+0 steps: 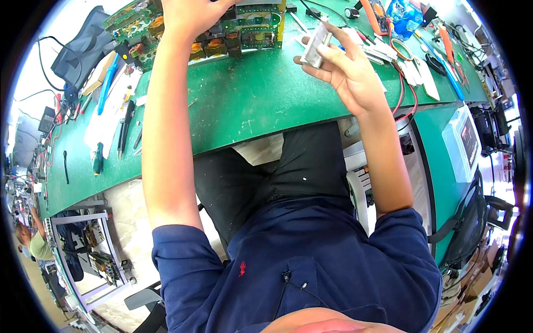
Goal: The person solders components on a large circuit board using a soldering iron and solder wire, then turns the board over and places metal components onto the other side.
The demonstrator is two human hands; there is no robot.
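My right hand [347, 69] is closed on a small grey-white rectangular piece [317, 46] with raised edges, held tilted above the table between thumb and fingers. At the top edge, my left hand [194, 15] lies over a green circuit board [255, 25] crowded with components. Its thumb points right, while the other fingers are cut off by the frame. A second board section [136, 28], with orange and yellow parts, extends left of that hand.
Around the green table [239, 100] lie a screwdriver [97, 159], tweezers [125, 126], a blue tool [109, 83], an orange multimeter [375, 15], a blue packet [404, 18] and a tape roll [402, 49]. A clear plastic box [462, 143] and black bag [465, 230] are at right. Another person [39, 244] is far left.
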